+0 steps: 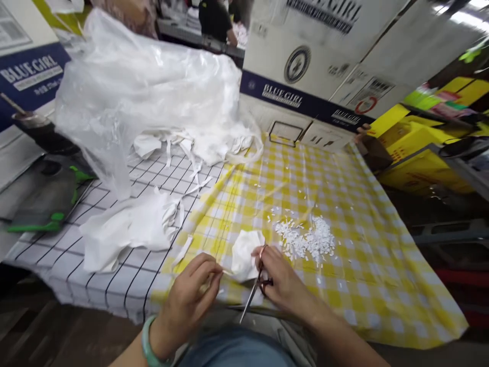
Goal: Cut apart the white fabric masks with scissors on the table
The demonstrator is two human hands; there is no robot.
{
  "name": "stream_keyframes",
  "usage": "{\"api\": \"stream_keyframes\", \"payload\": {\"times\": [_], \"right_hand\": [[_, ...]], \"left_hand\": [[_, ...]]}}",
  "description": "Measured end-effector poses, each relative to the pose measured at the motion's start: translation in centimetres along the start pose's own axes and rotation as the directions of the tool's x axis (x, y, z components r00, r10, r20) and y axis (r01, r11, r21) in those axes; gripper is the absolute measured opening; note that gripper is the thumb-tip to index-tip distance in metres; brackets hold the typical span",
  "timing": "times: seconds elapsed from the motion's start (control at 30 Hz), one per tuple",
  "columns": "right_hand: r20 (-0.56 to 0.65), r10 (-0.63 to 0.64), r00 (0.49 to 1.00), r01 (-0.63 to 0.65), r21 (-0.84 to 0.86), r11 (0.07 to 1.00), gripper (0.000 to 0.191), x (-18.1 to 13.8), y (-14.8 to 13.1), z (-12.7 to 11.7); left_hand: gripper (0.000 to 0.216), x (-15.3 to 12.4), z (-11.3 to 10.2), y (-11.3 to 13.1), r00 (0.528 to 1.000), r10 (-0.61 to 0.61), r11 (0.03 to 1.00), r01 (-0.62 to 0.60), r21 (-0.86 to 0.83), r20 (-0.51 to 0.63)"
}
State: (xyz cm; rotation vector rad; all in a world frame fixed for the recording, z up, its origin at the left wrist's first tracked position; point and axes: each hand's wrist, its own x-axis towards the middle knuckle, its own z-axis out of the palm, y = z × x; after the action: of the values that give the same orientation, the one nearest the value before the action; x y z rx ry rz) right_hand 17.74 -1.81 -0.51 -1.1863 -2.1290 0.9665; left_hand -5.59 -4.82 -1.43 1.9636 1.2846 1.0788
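Observation:
My left hand (193, 290), with a green bangle on the wrist, pinches the edge of a crumpled white cloth piece (246, 260) at the table's near edge. My right hand (280, 283) is closed on small scissors (254, 295), blades pointing down toward my lap, and also touches the cloth. Just beyond lies a heap of tiny white cut bits (309, 239) on the yellow checked tablecloth (344, 193).
White fabric scraps (130, 229) lie on a white grid-pattern cloth (114, 285) at left. A big clear plastic bag (141, 86) of white strips sits behind. Cardboard boxes (324, 51) wall the back; yellow boxes (416, 153) stand right. A person stands far behind.

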Motion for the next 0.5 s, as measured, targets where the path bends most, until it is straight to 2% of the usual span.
{"api": "stream_keyframes", "payload": {"times": [0.07, 0.1, 0.17, 0.2, 0.23, 0.27, 0.3, 0.33, 0.37, 0.4, 0.47, 0.5], "right_hand": [[-0.096, 0.079, 0.992, -0.060, 0.188, 0.980, 0.030, 0.9, -1.1, -1.0], [-0.149, 0.097, 0.984, -0.048, 0.303, 0.952, 0.029, 1.9, -1.9, -2.0], [-0.262, 0.061, 0.963, 0.072, 0.469, 0.880, 0.027, 4.7, -3.8, -4.9], [-0.335, 0.008, 0.942, 0.167, 0.489, 0.856, 0.027, 6.4, -4.8, -6.7], [-0.405, -0.046, 0.913, 0.251, 0.468, 0.847, 0.026, 8.3, -5.6, -8.8], [-0.474, -0.096, 0.875, 0.324, 0.426, 0.845, 0.026, 10.2, -6.2, -10.9], [-0.556, -0.183, 0.811, 0.436, 0.365, 0.823, 0.027, 12.1, -6.6, -13.0], [-0.610, -0.261, 0.748, 0.518, 0.291, 0.805, 0.027, 14.0, -6.7, -15.1], [-0.661, -0.327, 0.676, 0.579, 0.201, 0.790, 0.026, 15.7, -6.6, -17.0], [-0.709, -0.390, 0.588, 0.627, 0.094, 0.773, 0.025, 17.4, -6.3, -18.8], [-0.760, -0.460, 0.460, 0.613, -0.102, 0.783, 0.025, 20.1, -4.9, -21.6], [-0.781, -0.461, 0.421, 0.570, -0.167, 0.805, 0.026, 21.1, -3.9, -22.5]], "left_hand": [[0.020, 1.2, 0.2, 0.3, 0.996, -0.082, 0.991, 0.084, -0.107, 0.023], [0.036, 2.2, 0.3, 0.7, 0.992, -0.113, 0.981, 0.121, -0.150, 0.062], [0.074, 4.9, 0.4, 1.9, 0.966, -0.155, 0.953, 0.202, -0.228, 0.209], [0.078, 6.7, 0.4, 2.7, 0.942, -0.165, 0.934, 0.244, -0.261, 0.292], [0.064, 8.8, 0.3, 3.6, 0.921, -0.159, 0.918, 0.270, -0.290, 0.355], [0.040, 11.2, 0.2, 4.6, 0.915, -0.138, 0.909, 0.269, -0.319, 0.379], [0.017, 13.8, 0.1, 5.6, 0.935, -0.107, 0.904, 0.234, -0.359, 0.339], [0.025, 16.7, 0.2, 6.5, 0.963, -0.054, 0.912, 0.155, -0.379, 0.264], [0.031, 19.7, 0.3, 7.3, 0.992, 0.010, 0.919, 0.041, -0.393, 0.126], [0.030, 22.5, 0.6, 8.0, 0.996, 0.076, 0.909, -0.088, -0.408, -0.047], [0.027, 27.3, 1.7, 8.7, 0.975, 0.080, 0.914, -0.154, -0.376, -0.207], [0.024, 28.8, 2.5, 8.5, 0.961, 0.092, 0.927, -0.178, -0.330, -0.260]]}}
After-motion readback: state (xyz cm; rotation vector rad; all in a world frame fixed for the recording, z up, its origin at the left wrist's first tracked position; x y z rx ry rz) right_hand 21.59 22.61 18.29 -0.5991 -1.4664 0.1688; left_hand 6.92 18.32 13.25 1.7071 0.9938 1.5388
